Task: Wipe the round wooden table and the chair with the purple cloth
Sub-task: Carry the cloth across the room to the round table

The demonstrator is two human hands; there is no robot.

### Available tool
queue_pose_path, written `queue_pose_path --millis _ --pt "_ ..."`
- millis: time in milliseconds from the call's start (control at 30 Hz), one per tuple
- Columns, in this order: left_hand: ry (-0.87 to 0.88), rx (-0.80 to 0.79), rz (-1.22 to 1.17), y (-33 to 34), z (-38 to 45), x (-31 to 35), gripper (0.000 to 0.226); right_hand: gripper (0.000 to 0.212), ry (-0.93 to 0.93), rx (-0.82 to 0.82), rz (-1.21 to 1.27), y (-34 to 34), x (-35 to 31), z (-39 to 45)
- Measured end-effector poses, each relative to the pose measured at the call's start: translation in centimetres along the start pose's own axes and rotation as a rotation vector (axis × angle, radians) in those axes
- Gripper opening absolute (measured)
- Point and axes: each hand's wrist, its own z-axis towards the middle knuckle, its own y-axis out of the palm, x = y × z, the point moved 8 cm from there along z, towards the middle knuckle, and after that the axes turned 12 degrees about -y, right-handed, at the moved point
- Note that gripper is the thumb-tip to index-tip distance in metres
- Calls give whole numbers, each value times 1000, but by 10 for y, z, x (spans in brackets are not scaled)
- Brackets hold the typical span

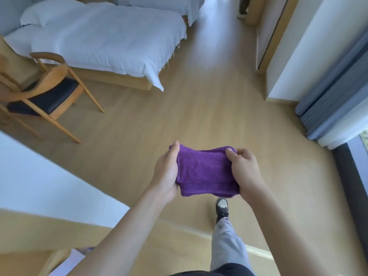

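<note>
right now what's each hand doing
Left hand: closed, gripping the left end of the folded purple cloth.
Right hand: closed, pinching the cloth's right end.

wood floor (199, 96), white bed (111, 40), blue curtains (330, 90)

The purple cloth (205, 172) is a looped terry weave, matt and nubbly, with a stitched hem along its near edge. The floor (199, 108) is pale wood plank, smooth with a soft sheen. The chair (45, 92) has a light, satin-finished wooden frame and a dark, matt padded seat. The bed (103, 38) wears white, lightly creased cotton-like fabric. The curtain (330, 80) is grey-blue woven cloth.
</note>
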Motion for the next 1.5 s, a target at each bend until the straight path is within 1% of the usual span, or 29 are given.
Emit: queue_pose_path --millis 133,233,367,467,533,667,833,900,967,1067,1167,1367,1500 --pt "-12 107 -122 7 76 52 39 15 4 -134 -33 52 -17 111" --pt "-37 205 -231 15 122 91 41 16 -10 -250 -97 90 -45 189" --pt "18 324 -396 13 164 140 40 10 -70 -441 -183 150 -91 273" --pt "71 406 -564 -7 179 173 41 9 -112 -584 -215 216 -119 309" --pt "86 467 -681 -26 188 196 43 7 -89 -665 -228 262 -128 324" --pt "118 525 -805 -67 213 245 27 9 -74 -808 -278 354 -135 344" --pt "123 505 -853 -116 259 317 15 11 -75 -846 -307 457 -166 381" --pt "130 506 -857 -135 277 346 13 21 -83 -851 -315 492 -186 397" --pt "135 494 -837 -153 297 378 19 23 -106 -850 -290 526 -211 415" --pt "142 524 -827 -178 328 422 25 13 -86 -815 -235 569 -242 440" --pt "134 549 -773 -195 361 469 28 14 -97 -775 -167 606 -268 472" --pt "127 584 -702 -223 447 565 33 9 -95 -755 -123 689 -295 564" --pt "96 610 -677 -235 512 638 49 16 10 -794 -99 755 -306 635"
